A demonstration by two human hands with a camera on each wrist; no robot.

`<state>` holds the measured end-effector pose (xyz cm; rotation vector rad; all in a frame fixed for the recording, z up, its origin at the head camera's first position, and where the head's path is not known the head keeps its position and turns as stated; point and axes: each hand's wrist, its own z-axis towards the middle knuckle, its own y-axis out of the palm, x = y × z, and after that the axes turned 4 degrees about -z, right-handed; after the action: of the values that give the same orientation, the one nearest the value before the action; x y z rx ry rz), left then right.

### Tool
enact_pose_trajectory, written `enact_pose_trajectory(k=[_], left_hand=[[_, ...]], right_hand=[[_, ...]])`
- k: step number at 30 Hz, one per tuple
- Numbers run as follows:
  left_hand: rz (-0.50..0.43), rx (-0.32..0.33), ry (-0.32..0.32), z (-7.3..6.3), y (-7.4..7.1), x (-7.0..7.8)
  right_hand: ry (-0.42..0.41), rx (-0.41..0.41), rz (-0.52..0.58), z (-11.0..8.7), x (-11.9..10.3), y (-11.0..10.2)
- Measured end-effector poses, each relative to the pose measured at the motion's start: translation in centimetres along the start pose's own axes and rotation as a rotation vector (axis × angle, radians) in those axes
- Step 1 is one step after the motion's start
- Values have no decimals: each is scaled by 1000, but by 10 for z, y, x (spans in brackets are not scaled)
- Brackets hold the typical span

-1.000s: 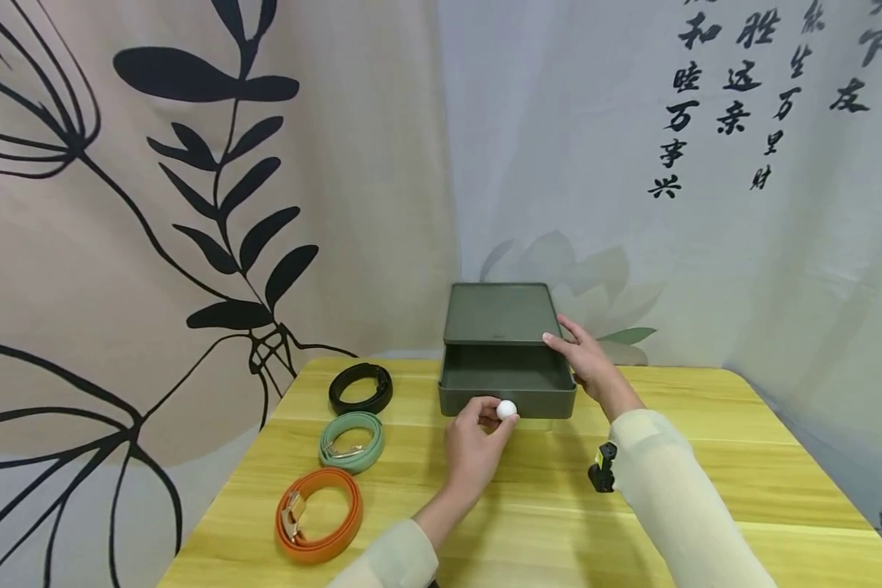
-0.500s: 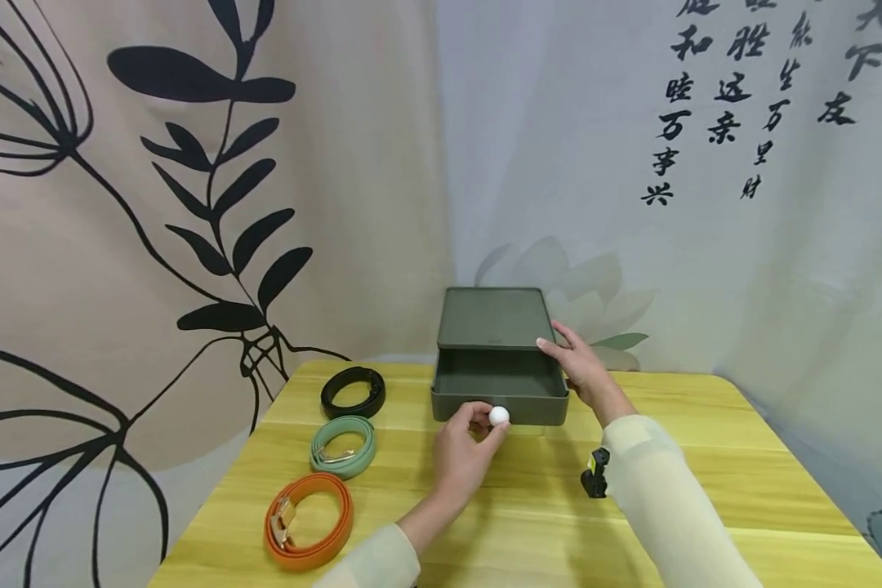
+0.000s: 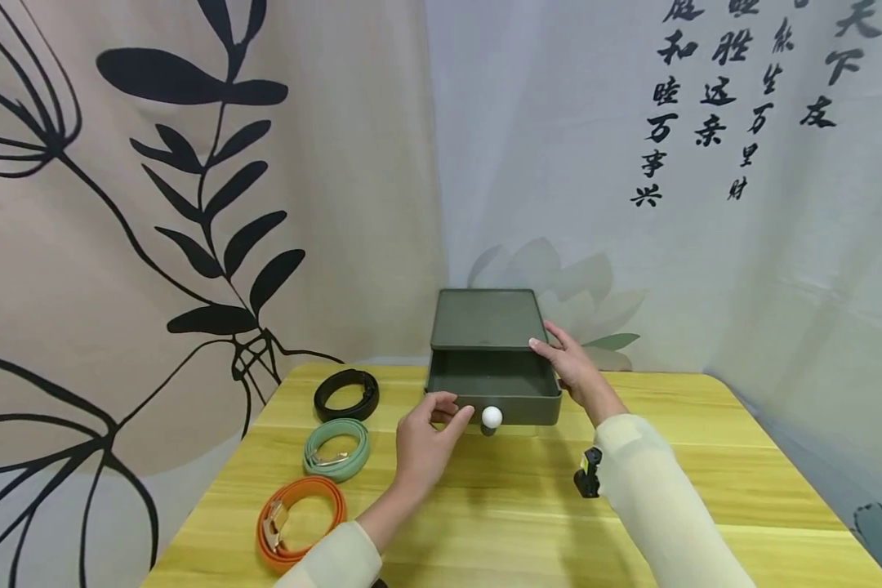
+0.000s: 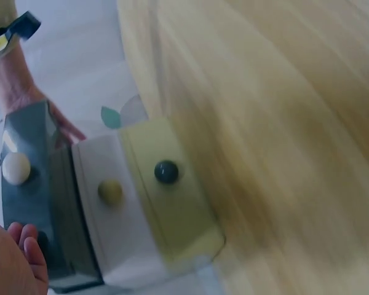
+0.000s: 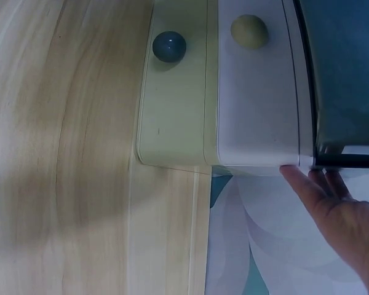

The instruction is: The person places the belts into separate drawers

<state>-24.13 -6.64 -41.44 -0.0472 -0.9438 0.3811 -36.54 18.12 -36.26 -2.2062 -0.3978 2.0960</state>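
A small stacked drawer cabinet stands at the back of the table, its dark grey-green top drawer pulled out. That drawer bears a round white knob. Just left of the knob, my left hand is off it, thumb and fingers apart and holding nothing. My right hand rests against the cabinet's right side, thumb at the top's front corner. Below the dark drawer, a white drawer with a yellowish knob and a pale green drawer with a dark knob are pushed in.
Three coiled belts lie along the table's left side: black, green and orange. My left sleeve overlaps the orange one in the head view. A printed curtain hangs behind the wooden table.
My left hand has let go of the white knob and moved a little to the left. The drawer stays pulled out, and my right hand keeps its place on the cabinet.
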Motion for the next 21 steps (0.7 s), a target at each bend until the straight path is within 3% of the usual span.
enact_pose_trajectory(k=[11,21], left_hand=[[24,82,37,20,-40,-10],[42,110,-43,47,-81,-26]], right_hand=[[6,-11,-9,-2,0,1],[3,-11,-38,-1,1,-2]])
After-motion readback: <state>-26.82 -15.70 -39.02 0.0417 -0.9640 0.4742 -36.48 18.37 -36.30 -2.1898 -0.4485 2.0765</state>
